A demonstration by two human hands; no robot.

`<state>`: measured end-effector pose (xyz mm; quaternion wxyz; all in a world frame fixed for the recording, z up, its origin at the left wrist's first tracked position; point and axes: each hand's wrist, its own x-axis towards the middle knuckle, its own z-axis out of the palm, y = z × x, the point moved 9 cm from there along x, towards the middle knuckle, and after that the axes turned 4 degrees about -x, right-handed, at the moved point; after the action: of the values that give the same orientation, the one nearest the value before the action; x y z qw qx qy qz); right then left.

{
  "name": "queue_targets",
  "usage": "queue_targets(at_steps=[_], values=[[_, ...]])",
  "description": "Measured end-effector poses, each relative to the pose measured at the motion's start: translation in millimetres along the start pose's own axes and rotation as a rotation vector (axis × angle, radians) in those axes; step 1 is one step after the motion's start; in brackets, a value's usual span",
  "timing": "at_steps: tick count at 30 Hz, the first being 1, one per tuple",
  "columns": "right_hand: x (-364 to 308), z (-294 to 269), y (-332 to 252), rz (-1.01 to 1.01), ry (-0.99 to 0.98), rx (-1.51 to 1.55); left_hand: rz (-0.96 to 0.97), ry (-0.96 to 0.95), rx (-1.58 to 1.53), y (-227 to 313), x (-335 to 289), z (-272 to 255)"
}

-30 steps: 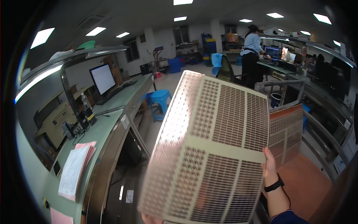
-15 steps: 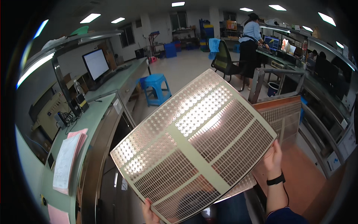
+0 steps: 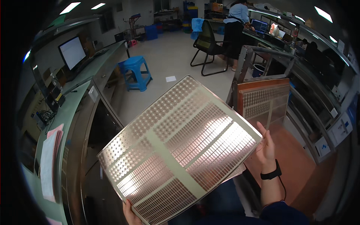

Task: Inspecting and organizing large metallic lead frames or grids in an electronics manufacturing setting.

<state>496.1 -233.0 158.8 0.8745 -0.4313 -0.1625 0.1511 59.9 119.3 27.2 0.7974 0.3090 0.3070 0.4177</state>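
Note:
A large rectangular circuit board panel [image 3: 159, 144], copper-coloured with pale green strips, tilts in front of me. Rows of round pads cover its far part, and grids of small rectangles fill the near part. My left hand [image 3: 131, 214] grips its lower left edge, thumb on top and the other fingers hidden beneath. At the right corner, my right hand [image 3: 266, 148] holds the edge, with some fingers behind it; a black band circles that wrist. Part of another patterned panel [image 3: 237, 172] shows below the right edge of the held one.
Similar panels [image 3: 278, 99] lean in a metal frame [image 3: 242, 67] on the right, above a brown board [image 3: 288, 150]. Along the left runs a green-topped bench [image 3: 80, 90] with a monitor [image 3: 72, 53] and papers [image 3: 48, 165]. A blue stool [image 3: 138, 73], an office chair [image 3: 210, 45] and a person [image 3: 236, 30] are farther off.
The held panel has shifted left in view and its bright reflections have moved toward the near grids. My view has turned down and right, bringing a white sheet on the floor into sight.

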Motion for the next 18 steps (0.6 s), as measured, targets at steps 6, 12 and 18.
queue_targets(at_steps=[6,12,18], values=[[-0.3,1.0,3.8,0.011,0.042,-0.013,0.004,0.158,-0.012,4.0,-5.4,-5.0],[6.6,-16.0,-2.0,0.142,-0.054,-0.171,0.064,0.11,0.081,26.0,-11.5,-4.0],[24.2,-28.9,12.5,0.249,-0.237,-0.611,0.168,0.005,0.264,64.7,-14.5,11.6]])
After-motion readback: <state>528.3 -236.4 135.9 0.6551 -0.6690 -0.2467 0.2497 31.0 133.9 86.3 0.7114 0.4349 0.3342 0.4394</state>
